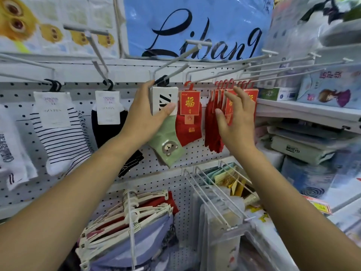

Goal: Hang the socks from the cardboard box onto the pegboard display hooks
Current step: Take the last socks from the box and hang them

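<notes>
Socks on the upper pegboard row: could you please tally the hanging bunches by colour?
white socks: 1
striped socks: 1
black socks: 1
green socks, gripped by the left hand: 1
red: 2, the lone red pack and the red bunch touched by the right hand
Total: 6

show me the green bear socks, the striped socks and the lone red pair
green bear socks (169, 148), head view, on the bear face
striped socks (64, 141), head view, on the striped foot
lone red pair (189, 103), head view, on its red card
</notes>
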A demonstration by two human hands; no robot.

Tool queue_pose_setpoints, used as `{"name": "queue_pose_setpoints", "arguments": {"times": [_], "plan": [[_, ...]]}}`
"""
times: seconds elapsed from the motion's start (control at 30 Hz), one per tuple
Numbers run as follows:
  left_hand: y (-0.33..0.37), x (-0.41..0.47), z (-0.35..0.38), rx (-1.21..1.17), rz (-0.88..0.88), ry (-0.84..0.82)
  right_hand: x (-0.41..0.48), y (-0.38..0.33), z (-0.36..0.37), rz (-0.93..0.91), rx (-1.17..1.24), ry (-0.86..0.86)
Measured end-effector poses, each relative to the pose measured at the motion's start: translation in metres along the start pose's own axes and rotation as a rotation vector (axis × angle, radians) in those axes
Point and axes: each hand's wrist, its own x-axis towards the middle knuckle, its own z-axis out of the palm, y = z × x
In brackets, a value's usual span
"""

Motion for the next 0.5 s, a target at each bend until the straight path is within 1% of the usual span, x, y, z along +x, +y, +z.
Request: {"name": "queue_pose_setpoints", "arguments": {"times": [0.03,0.1,0.17,0.27,0.33,0.4,0.47,0.5], "plan": [[0.001,-0.004,0.004,0.011,0.009,0.047,0.002,0.005,0.002,0.027,-0.008,-0.018],[0.003,-0.016,0.013,0.066,0.063,0.166,0.007,0.016,0.011,0.054,-0.053,-0.139],[0.004,-0.027,0.023,0.166,0.168,0.255,0.01,0.025,0.019,0.024,-0.1,-0.242],[0.002,-0.036,0.032,0.305,0.285,0.33,0.017,0.037,0.026,-0.039,-0.134,-0.309],[0.0,-0.038,0.033,0.372,0.33,0.359,0.02,0.045,0.028,-0.068,-0.108,-0.307],[-0.003,-0.039,0.035,0.407,0.347,0.353,0.017,0.056,0.027,-0.075,-0.049,-0.25],[-0.006,-0.043,0.037,0.401,0.336,0.332,0.009,0.068,0.026,-0.024,-0.004,-0.162],[-0.008,-0.045,0.039,0.389,0.325,0.319,0.006,0.074,0.025,0.036,0.002,-0.138]]}}
